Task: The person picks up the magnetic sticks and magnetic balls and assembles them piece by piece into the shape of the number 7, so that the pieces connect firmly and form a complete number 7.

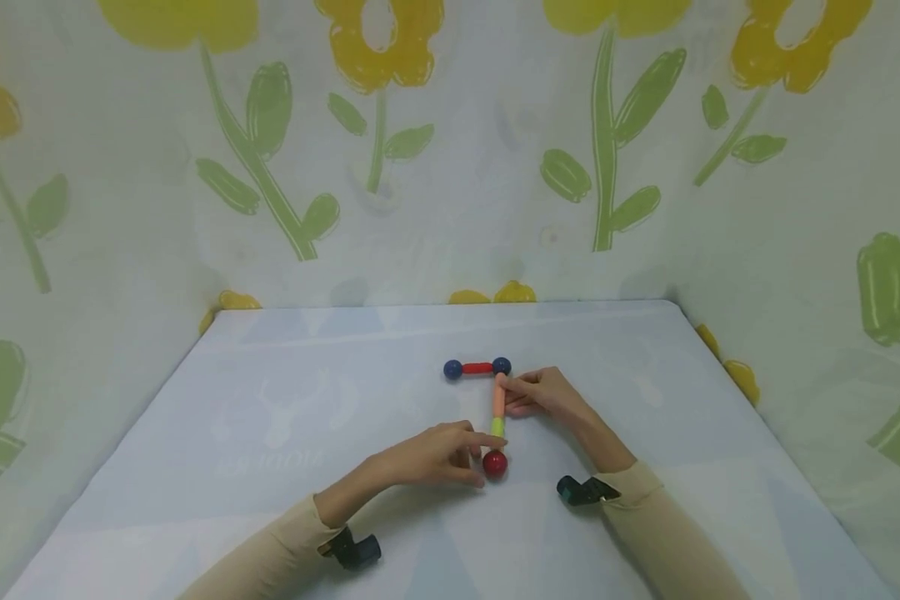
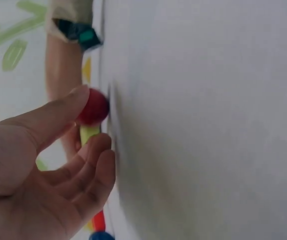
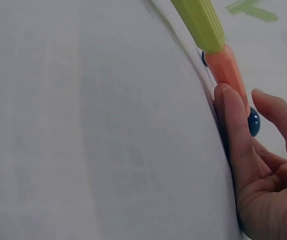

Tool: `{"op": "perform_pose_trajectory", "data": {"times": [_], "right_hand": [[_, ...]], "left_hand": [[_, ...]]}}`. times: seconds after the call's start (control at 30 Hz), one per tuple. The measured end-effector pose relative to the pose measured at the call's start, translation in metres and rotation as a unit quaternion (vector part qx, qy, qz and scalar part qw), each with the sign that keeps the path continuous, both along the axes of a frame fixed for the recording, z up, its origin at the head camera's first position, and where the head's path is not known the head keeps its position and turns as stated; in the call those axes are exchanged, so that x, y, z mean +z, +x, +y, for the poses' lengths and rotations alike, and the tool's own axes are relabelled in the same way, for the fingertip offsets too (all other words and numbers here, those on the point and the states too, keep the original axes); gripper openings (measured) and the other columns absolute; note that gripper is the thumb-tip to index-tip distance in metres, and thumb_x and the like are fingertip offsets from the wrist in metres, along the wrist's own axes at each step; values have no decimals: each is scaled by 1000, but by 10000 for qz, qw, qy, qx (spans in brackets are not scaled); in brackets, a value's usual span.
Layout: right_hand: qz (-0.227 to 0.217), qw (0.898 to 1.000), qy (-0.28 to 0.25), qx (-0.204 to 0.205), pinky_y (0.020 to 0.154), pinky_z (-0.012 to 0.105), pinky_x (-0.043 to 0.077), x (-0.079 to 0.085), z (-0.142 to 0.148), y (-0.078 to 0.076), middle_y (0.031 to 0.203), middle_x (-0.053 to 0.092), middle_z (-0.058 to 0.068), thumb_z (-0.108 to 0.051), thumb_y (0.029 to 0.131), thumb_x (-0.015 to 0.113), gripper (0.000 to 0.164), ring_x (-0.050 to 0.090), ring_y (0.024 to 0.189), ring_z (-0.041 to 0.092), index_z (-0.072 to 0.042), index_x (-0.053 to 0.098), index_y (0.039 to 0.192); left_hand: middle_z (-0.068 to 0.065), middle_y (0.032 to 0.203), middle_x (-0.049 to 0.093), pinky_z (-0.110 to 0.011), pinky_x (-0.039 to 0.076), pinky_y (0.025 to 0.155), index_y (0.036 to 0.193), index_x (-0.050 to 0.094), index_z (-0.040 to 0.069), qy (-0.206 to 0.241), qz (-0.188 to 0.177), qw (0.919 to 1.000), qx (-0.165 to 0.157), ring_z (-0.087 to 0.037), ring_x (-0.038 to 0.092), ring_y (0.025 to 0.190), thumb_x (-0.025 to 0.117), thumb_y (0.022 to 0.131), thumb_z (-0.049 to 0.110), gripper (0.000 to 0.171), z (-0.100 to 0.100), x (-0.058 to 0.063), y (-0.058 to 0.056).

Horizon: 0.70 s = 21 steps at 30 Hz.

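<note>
An orange stick (image 1: 499,404) and a lime green stick (image 1: 498,427) lie end to end on the table. A red ball (image 1: 495,465) sits at the near end of the green one. My left hand (image 1: 437,455) holds the ball, its thumb on the side and index finger reaching over where ball and stick meet. With fingertips at the far end of the orange stick, my right hand (image 1: 546,395) pinches it beside a dark blue ball (image 1: 501,365). From that ball a red stick (image 1: 477,368) runs left to another blue ball (image 1: 453,369).
The pale table (image 1: 285,492) carries a faint printed pattern. A flower-printed curtain (image 1: 480,167) stands along its back and sides. Both wrists wear small dark cameras, close above the tabletop.
</note>
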State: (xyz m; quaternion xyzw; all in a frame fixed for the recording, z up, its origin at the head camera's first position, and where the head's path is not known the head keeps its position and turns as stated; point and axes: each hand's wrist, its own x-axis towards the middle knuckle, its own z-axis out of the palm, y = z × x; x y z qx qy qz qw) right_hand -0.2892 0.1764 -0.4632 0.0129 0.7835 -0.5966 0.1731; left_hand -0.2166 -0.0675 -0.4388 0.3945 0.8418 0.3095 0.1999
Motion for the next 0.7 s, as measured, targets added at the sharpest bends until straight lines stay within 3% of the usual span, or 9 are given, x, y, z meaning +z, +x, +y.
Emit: {"op": "perform_pose_trajectory", "data": {"times": [0.1,0.33,0.53,0.7], "right_hand": [[-54,9999,99,39,71,26,59,-1,2,1,88,76,11,-43,90,69,57,74,76,17,6,64,120],[-123,9995,278,119,69,27,60,1,11,2,89,75,10,-41,92,67,51,73,74,17,3,65,118],[58,9974,697,179,69,27,59,3,21,5,89,75,9,-38,94,64,46,71,72,15,1,66,117],[257,9930,1145,105,68,28,59,5,29,5,90,74,9,-36,94,64,44,71,72,16,0,64,120]], "left_hand": [[-1,108,60,-15,52,78,143,51,26,-141,31,9997,180,1,63,85,78,85,25,64,-12,2,-4],[0,111,59,-24,53,83,142,52,23,-754,796,9906,820,-11,61,97,74,88,28,59,-43,4,-20],[-2,110,61,-26,54,82,140,55,19,-721,837,9870,1163,-13,61,97,74,88,27,56,-63,3,-31],[-6,109,62,-29,54,82,138,57,13,-566,979,9858,1242,-16,61,95,73,89,27,53,-72,1,-39]]}}
